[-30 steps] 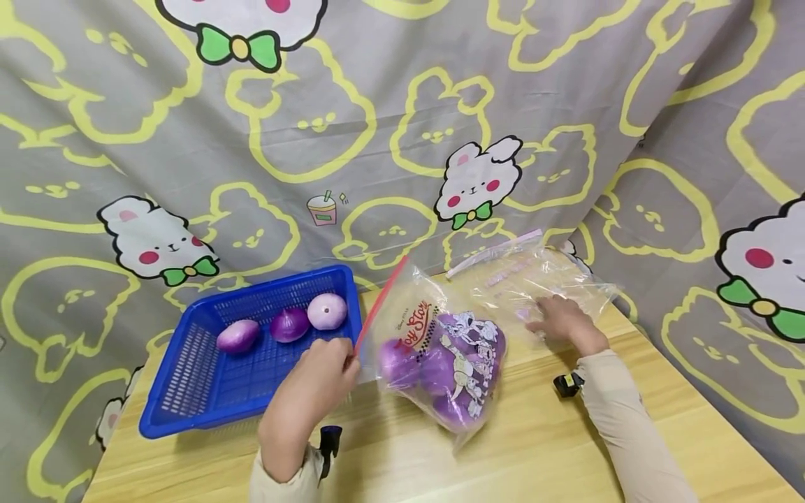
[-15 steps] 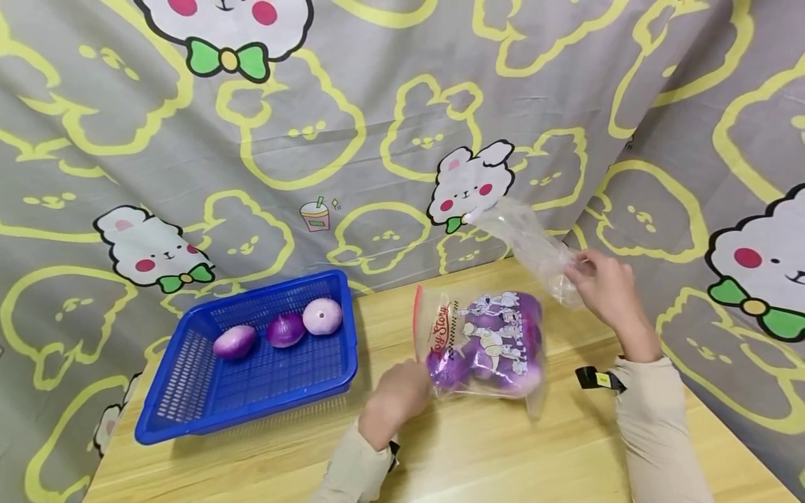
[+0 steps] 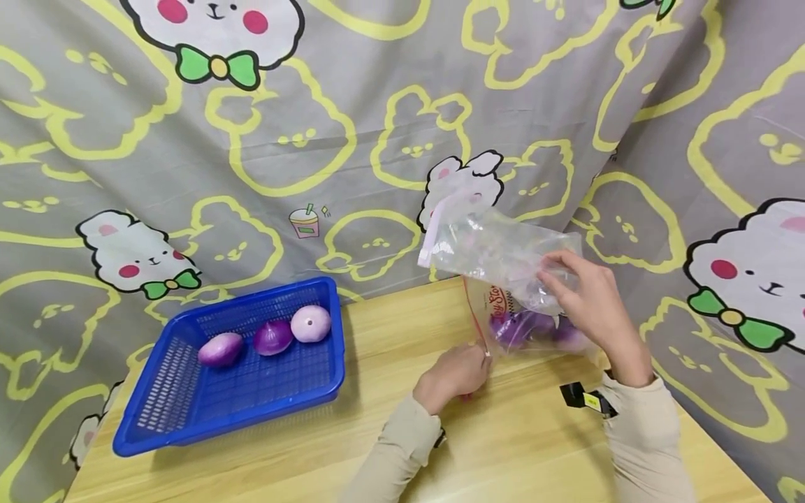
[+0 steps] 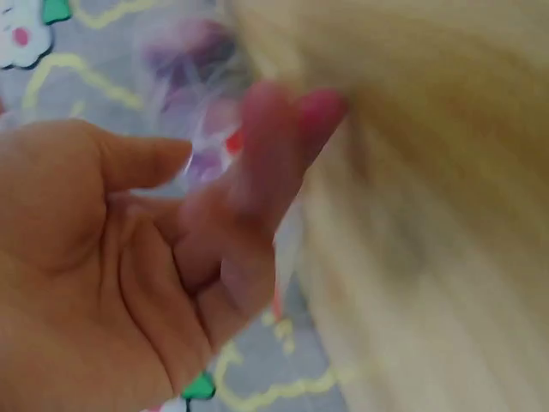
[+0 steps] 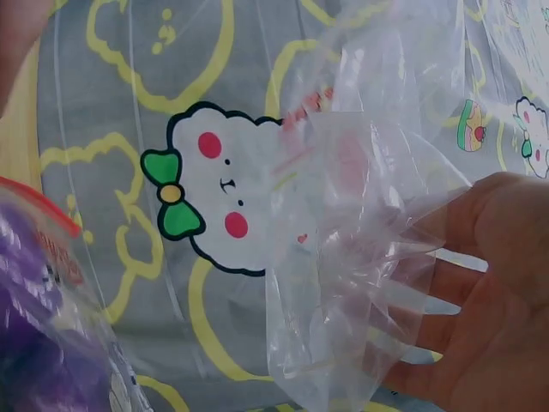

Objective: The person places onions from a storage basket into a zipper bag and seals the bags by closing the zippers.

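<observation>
In the head view my right hand [image 3: 591, 297] pinches a clear zip bag [image 3: 478, 241] with a pale pink closure strip, holding it up at the back right. The right wrist view shows this crumpled plastic bag [image 5: 352, 249] between thumb and fingers. Below and partly behind it, a Toy Story zip bag [image 3: 487, 304] with a red closure strip rests on the table, with purple onions [image 3: 518, 328] inside. My left hand [image 3: 459, 370] is right at that red strip. The left wrist view has the left thumb [image 4: 150, 163] apart from the loosely bent fingers, blurred.
A blue plastic basket [image 3: 233, 423] stands on the left of the wooden table [image 3: 390, 342]. In it lie three onions: one at left [image 3: 220, 349], a darker onion [image 3: 272, 338] and a paler onion [image 3: 311, 324]. A patterned curtain [image 3: 352, 147] hangs close behind the table.
The bag of onions has moved right and been laid down, with my left hand following it. My right hand has lifted the clear zip bag off the table and spread it above the onion bag.
</observation>
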Demonstrator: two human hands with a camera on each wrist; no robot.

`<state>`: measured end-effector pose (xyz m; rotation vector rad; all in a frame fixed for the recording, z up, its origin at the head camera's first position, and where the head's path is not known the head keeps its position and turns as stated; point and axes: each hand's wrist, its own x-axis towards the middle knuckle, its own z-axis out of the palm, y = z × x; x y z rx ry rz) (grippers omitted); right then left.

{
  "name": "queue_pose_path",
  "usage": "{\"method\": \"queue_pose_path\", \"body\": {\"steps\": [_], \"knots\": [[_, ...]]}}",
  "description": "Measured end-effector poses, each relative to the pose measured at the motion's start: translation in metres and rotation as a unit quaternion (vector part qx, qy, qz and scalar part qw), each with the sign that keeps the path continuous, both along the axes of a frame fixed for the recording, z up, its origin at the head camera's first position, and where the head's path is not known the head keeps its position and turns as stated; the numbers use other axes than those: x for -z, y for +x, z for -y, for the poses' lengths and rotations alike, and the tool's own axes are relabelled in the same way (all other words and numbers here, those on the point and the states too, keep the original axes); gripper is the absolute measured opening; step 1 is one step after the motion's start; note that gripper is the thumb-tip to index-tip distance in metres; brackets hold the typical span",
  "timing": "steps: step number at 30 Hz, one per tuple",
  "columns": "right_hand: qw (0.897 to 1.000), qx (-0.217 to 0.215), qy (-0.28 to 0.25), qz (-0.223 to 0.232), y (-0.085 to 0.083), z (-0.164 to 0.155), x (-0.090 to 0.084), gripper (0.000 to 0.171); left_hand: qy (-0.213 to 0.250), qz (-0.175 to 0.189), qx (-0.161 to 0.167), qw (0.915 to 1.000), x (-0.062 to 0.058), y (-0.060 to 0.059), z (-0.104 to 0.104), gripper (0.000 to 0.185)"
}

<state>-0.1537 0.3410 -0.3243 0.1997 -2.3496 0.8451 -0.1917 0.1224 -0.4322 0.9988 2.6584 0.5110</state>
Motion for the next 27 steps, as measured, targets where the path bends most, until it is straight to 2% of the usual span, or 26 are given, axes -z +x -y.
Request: {"method": "queue_pose_path", "body": {"steps": [1, 2, 4, 5, 6, 7, 8, 10, 11, 12, 13, 14, 15, 16, 19, 21, 22, 24, 25, 27], "knots": [[1.0, -0.009, 0.004, -0.001, -0.001, 0.003, 0.002, 0.021, 0.023, 0.028, 0.009, 0.9993, -0.003, -0.001, 0.009, 0.03], [1.0, -0.016, 0.008, -0.003, -0.002, 0.006, 0.003, 0.02, 0.047, 0.041, 0.012, 0.998, -0.006, -0.002, 0.019, 0.031], [0.999, -0.03, 0.012, -0.005, -0.003, 0.013, 0.004, 0.02, 0.122, 0.071, -0.002, 0.99, -0.016, -0.004, 0.044, 0.034], [0.999, -0.039, 0.013, -0.007, -0.003, 0.015, 0.004, 0.02, 0.174, 0.089, -0.016, 0.9805, -0.022, -0.005, 0.057, 0.036], [0.999, -0.049, 0.015, -0.007, -0.003, 0.018, 0.003, 0.02, 0.232, 0.106, -0.033, 0.9664, -0.03, -0.005, 0.07, 0.038], [0.998, -0.06, 0.017, -0.007, -0.003, 0.021, 0.003, 0.02, 0.295, 0.119, -0.044, 0.9469, -0.039, -0.005, 0.083, 0.04], [0.997, -0.073, 0.018, -0.006, -0.004, 0.025, 0.003, 0.02, 0.363, 0.138, -0.06, 0.9194, -0.047, -0.005, 0.095, 0.044], [0.994, -0.11, 0.019, -0.001, -0.005, 0.032, 0.004, 0.022, 0.484, 0.181, -0.078, 0.8522, -0.065, -0.001, 0.117, 0.055], [0.991, -0.132, 0.018, 0.004, -0.006, 0.036, 0.006, 0.023, 0.527, 0.197, -0.081, 0.8226, -0.074, 0.001, 0.126, 0.059], [0.988, -0.152, 0.019, 0.008, -0.008, 0.041, 0.008, 0.025, 0.553, 0.206, -0.088, 0.8027, -0.08, 0.003, 0.134, 0.059], [0.985, -0.17, 0.023, 0.012, -0.009, 0.045, 0.01, 0.027, 0.572, 0.215, -0.09, 0.7864, -0.085, 0.005, 0.14, 0.058], [0.982, -0.187, 0.024, 0.015, -0.011, 0.05, 0.012, 0.029, 0.579, 0.216, -0.099, 0.78, -0.088, 0.007, 0.146, 0.054], [0.978, -0.205, 0.028, 0.019, -0.012, 0.054, 0.014, 0.03, 0.576, 0.214, -0.102, 0.7819, -0.089, 0.01, 0.15, 0.048], [0.976, -0.214, 0.039, 0.019, -0.013, 0.059, 0.015, 0.032, 0.568, 0.21, -0.108, 0.7883, -0.089, 0.012, 0.154, 0.041], [0.972, -0.218, 0.083, 0.014, -0.007, 0.073, 0.014, 0.038, 0.532, 0.175, -0.124, 0.8193, -0.082, 0.019, 0.163, 0.021], [0.973, -0.204, 0.11, -0.003, 0.006, 0.085, 0.004, 0.039, 0.513, 0.142, -0.133, 0.8359, -0.078, 0.022, 0.167, 0.015], [0.973, -0.199, 0.115, -0.02, 0.015, 0.093, -0.004, 0.039, 0.503, 0.113, -0.139, 0.8455, -0.076, 0.023, 0.168, 0.014], [0.968, -0.218, 0.097, -0.073, 0.036, 0.113, -0.021, 0.034, 0.479, 0.04, -0.148, 0.8643, -0.075, 0.024, 0.17, 0.012], [0.96, -0.244, 0.079, -0.109, 0.045, 0.124, -0.03, 0.033, 0.465, -0.002, -0.15, 0.8728, -0.075, 0.024, 0.171, 0.013], [0.934, -0.305, 0.063, -0.174, 0.06, 0.148, -0.047, 0.029, 0.42, -0.1, -0.155, 0.8885, -0.076, 0.024, 0.172, 0.014]]}}
